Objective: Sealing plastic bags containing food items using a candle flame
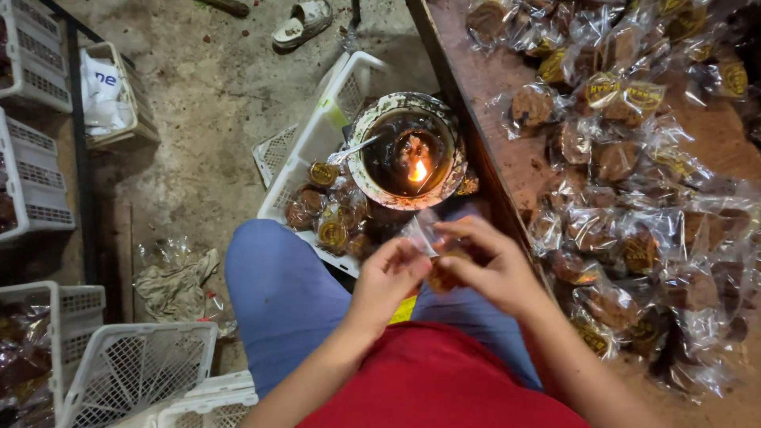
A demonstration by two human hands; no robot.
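Note:
Over my lap, my left hand (388, 277) and my right hand (490, 265) meet on one small brown cake in a clear plastic wrapper (438, 273). Both hands pinch the wrapper's edge, the left from the left side, the right curled over the top. Just beyond my fingers stands a round metal bowl (372, 170) with a small flame (418, 170) burning in its middle. The cake is partly hidden by my fingers.
A wooden table (507, 150) on my right carries several wrapped brown cakes (626, 170). A white plastic crate (313, 139) under the bowl holds more wrapped cakes. Other white crates (127, 361) stand on the left, with a sandal (301, 22) and crumpled plastic (174, 281) on the concrete floor.

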